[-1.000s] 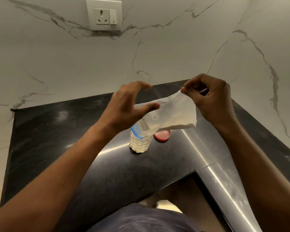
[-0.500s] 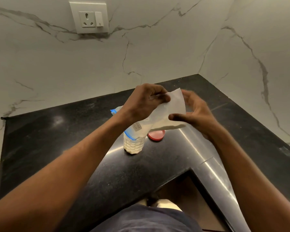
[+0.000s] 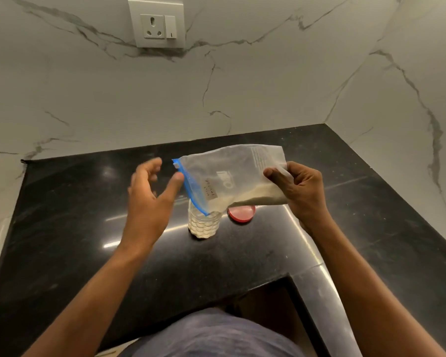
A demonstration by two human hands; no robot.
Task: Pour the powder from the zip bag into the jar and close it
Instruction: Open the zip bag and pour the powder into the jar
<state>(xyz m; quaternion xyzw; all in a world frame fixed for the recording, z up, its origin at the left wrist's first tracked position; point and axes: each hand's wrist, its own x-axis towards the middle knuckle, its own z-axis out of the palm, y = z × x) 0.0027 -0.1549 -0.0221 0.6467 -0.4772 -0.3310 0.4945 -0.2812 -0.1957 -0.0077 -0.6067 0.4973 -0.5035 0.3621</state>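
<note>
A clear zip bag [image 3: 227, 176] with a blue zip strip hangs tilted over a small clear plastic jar [image 3: 204, 225] on the black counter [image 3: 75, 228]. The bag's lower blue corner sits at the jar's mouth. Pale powder lies along the bag's lower edge and fills much of the jar. My right hand [image 3: 299, 189] grips the bag's closed far end. My left hand [image 3: 150, 199] is spread just left of the zip edge, its thumb tip close to the blue strip; whether it touches is unclear. A red lid [image 3: 242, 213] lies flat right of the jar.
Marble walls meet at the counter's back right corner. A socket plate with a switch [image 3: 156, 24] is high on the back wall. The counter's front edge has a cut-in notch [image 3: 281, 305] near my body.
My left hand let go of the bag's upper end and dropped to the zip side. My right hand now holds the bag's far end alone, and the bag has spread out flatter.
</note>
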